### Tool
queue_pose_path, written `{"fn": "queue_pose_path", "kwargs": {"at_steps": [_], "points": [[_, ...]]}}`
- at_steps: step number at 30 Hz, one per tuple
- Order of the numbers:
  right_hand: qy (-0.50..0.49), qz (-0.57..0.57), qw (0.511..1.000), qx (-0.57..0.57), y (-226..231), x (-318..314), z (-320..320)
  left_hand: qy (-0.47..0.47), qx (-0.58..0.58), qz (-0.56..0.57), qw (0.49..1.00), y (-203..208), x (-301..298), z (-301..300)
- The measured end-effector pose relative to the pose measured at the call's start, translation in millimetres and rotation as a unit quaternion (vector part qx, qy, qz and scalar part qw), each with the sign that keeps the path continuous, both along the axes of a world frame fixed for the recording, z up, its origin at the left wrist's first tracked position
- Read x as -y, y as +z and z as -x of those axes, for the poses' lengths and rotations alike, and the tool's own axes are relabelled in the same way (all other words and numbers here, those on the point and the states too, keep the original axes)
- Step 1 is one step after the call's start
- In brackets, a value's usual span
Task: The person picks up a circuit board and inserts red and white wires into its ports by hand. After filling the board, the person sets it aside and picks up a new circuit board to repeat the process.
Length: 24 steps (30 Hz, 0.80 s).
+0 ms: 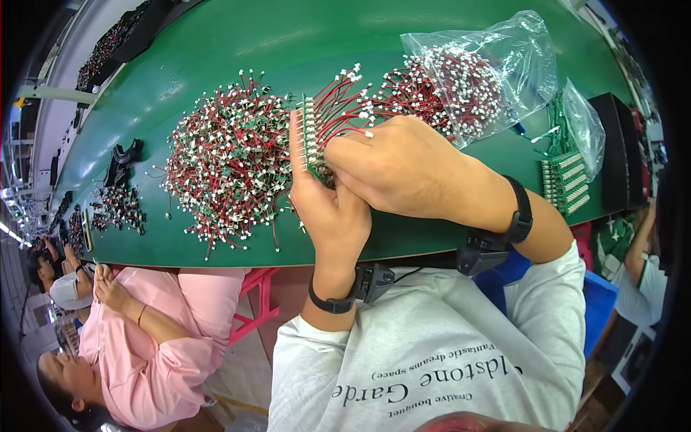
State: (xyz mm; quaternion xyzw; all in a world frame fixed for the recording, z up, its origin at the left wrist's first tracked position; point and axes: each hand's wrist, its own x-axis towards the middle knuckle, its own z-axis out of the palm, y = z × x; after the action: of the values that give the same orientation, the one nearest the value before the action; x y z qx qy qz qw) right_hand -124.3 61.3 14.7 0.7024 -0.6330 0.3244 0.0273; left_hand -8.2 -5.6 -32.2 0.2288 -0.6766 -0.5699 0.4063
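Observation:
My left hand (324,212) grips a narrow panel of small circuit boards (309,133) above the table, its index finger stretched along the panel's left edge. Thin red and dark wire leads (338,101) with white plug ends fan out from the panel to the right. Closed over the panel's near end is my right hand (403,169), its fingertips pressed together. Whatever lies between those fingertips is hidden. Left of the panel spreads a large heap of small wired boards (227,162) with red leads and white connectors.
A clear plastic bag (529,61) partly covers a pile of wire leads (425,90) on the green table (317,36). At right lie more green board panels (565,180), beside a black bin (617,144). A person in pink (155,338) sits at left; smaller dark parts (119,205) lie nearby.

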Motion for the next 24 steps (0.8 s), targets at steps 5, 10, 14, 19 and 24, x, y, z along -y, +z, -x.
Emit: {"fn": "queue_pose_path", "kwargs": {"at_steps": [5, 10, 14, 19, 24], "points": [[-0.018, -0.009, 1.000, -0.004, 6.3, -2.3, -0.7, 0.013, -0.025, -0.013, 1.000, 6.3, -4.2, 3.9], [-0.022, 0.008, 1.000, 0.003, 3.1, -2.5, -3.0, 0.052, 0.043, 0.081, 0.994, 3.2, -3.5, 4.1], [-0.020, 0.015, 1.000, 0.012, -0.4, -2.3, -4.3, 0.060, 0.059, 0.113, 0.990, 3.3, -2.1, 3.0], [-0.017, 0.008, 1.000, 0.020, 4.5, -2.7, -3.8, 0.018, -0.017, -0.004, 1.000, 6.7, -4.6, 2.8], [-0.020, -0.003, 0.999, 0.029, 4.6, -2.2, -4.7, 0.007, -0.019, -0.023, 1.000, 6.2, -4.5, 1.6]]}}
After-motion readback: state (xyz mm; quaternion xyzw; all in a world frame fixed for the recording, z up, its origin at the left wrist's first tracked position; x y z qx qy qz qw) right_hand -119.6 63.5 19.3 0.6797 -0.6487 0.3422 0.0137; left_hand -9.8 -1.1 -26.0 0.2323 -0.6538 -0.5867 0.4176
